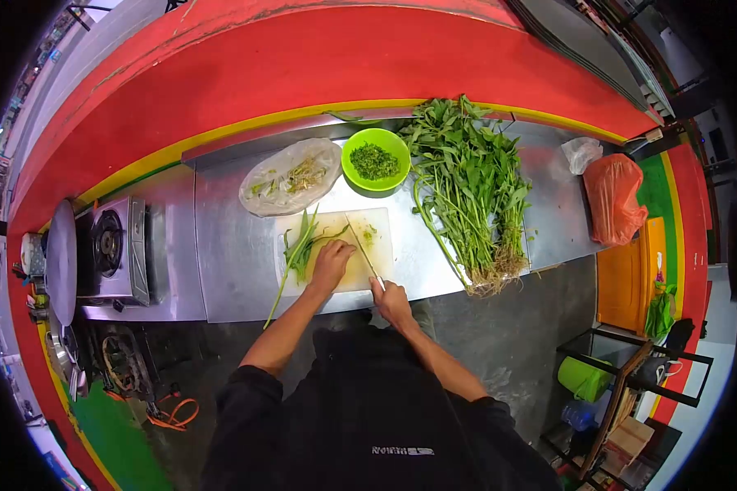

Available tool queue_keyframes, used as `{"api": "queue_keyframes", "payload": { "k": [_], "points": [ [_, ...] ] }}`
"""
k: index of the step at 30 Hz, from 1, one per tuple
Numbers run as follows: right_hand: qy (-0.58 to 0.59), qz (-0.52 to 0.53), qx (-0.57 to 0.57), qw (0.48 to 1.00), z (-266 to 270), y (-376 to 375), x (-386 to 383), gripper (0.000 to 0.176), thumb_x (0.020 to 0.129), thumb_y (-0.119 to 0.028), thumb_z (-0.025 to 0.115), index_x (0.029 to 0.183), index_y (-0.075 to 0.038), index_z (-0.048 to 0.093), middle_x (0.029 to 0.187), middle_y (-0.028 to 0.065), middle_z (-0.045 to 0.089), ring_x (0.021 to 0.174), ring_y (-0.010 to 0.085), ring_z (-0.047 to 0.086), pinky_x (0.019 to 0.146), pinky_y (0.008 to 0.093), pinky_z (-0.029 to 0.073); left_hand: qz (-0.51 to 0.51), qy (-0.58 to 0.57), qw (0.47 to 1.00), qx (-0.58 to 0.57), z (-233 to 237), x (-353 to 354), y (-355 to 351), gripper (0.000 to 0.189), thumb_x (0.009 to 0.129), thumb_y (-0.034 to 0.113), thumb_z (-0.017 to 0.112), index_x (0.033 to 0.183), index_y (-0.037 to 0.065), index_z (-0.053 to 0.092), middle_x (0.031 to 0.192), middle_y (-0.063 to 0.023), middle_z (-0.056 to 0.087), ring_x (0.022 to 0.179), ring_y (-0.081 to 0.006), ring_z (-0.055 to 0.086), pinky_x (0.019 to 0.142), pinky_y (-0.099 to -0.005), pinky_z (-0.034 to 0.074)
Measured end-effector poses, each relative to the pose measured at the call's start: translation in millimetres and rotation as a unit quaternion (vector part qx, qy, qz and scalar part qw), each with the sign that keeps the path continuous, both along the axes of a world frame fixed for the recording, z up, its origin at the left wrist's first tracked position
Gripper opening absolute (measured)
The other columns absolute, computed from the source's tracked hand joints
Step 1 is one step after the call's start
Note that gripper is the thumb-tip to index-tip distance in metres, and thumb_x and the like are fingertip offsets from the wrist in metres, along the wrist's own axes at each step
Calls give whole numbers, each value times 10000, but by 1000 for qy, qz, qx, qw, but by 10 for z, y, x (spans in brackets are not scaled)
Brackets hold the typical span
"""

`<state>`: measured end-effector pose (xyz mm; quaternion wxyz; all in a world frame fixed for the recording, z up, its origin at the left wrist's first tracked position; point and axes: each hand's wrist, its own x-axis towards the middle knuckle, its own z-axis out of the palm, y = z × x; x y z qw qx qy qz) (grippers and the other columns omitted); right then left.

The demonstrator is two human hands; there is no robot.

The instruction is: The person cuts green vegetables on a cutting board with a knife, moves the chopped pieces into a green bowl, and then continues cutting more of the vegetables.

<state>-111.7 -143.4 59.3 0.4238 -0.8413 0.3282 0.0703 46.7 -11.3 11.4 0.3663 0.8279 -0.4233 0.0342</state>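
You seem to be in the midst of cutting greens, with more stalks at hand on the board. Your right grip (391,299) is closed round the pale handle of the knife (362,250), its narrow blade angled away from you across the cutting board (382,260). Your left grip (333,262) is curled down beside the blade; its fingertips are hidden, so you cannot tell from here whether it pinches anything or only presses. The green stalks (299,245) lie at the board's left, one long stem running past its near edge. The next stroke likely calls for fingertips tucked clear of the edge and stems kept lined up.

The board is pale, flat and smooth, with small cut bits (369,235) right of the blade. Beyond it, on the shiny metal table (229,245), sits a round, bright green bowl (376,137) holding finely chopped greens. Left of that lies a crinkled, translucent bag (264,173) with pale, stringy scraps. At right spreads a leafy bundle (467,164), its stems slender, its roots (499,274) wiry and tangled; such stems could roll under the blade.
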Motion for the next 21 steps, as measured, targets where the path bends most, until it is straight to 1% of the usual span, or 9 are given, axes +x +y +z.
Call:
{"api": "queue_keyframes", "payload": {
  "k": [4,8,11,14,16,17,18,20,21],
  "points": [
    [18,13,-12,1000,-67,-109,-112,632,1041,-480,518,840,96,683,808,366,667,804,554,666,766,579,527,-1,5,1000,-11,-21,17,-43,189,848,45,655,1023,53,726,945,-102,645,937,-313,628,820,-438,510],
    [7,-15,8,1000,-104,-200,-83,641,1042,-481,515,798,85,688,760,341,670,769,527,680,740,564,527,6,29,999,-16,17,28,-121,163,867,53,656,1014,52,727,931,-108,640,926,-319,627,813,-441,515],
    [-18,-3,-31,999,-30,-199,-49,647,1040,-490,515,799,86,686,747,336,667,751,519,681,735,561,527,-4,18,1000,-18,38,49,-136,143,881,67,660,1004,49,729,922,-110,641,919,-319,628,809,-440,517],
    [-6,1,-16,1000,-17,-147,-53,654,1034,-501,522,804,89,685,747,343,661,760,522,680,737,563,525,-12,23,1000,-15,70,62,-120,138,883,73,662,999,45,731,917,-109,642,917,-317,628,812,-437,516],
    [18,2,35,999,26,-105,-66,647,1038,-492,525,825,98,684,762,359,657,787,533,677,745,572,521,-12,21,1000,-17,61,72,-127,138,883,75,664,999,46,733,914,-107,642,914,-314,629,812,-433,517],
    [35,11,14,999,2,-83,-67,644,1036,-507,518,901,97,695,838,388,661,859,554,669,793,593,530,-12,20,1000,-17,54,74,-127,138,883,76,666,999,46,734,911,-105,643,912,-312,630,813,-430,517],
    [35,12,15,999,-10,-70,-67,644,1036,-507,518,901,97,695,838,388,661,859,554,669,793,593,530,-11,21,1000,-17,56,74,-128,138,883,76,666,999,46,734,911,-105,643,912,-312,630,813,-430,517],
    [14,9,-6,1000,-36,-41,-73,632,1053,-471,514,835,100,676,757,344,667,776,529,677,743,568,527,-12,7,1000,-11,56,67,-120,146,869,76,672,995,42,738,911,-107,642,913,-309,633,814,-422,518],
    [14,9,-6,1000,-70,-35,-74,632,1053,-471,514,835,100,676,757,344,667,776,529,677,743,568,527,-13,8,1000,-10,47,71,-118,146,869,76,672,995,42,738,911,-107,642,913,-309,633,814,-422,518]
  ]
}}
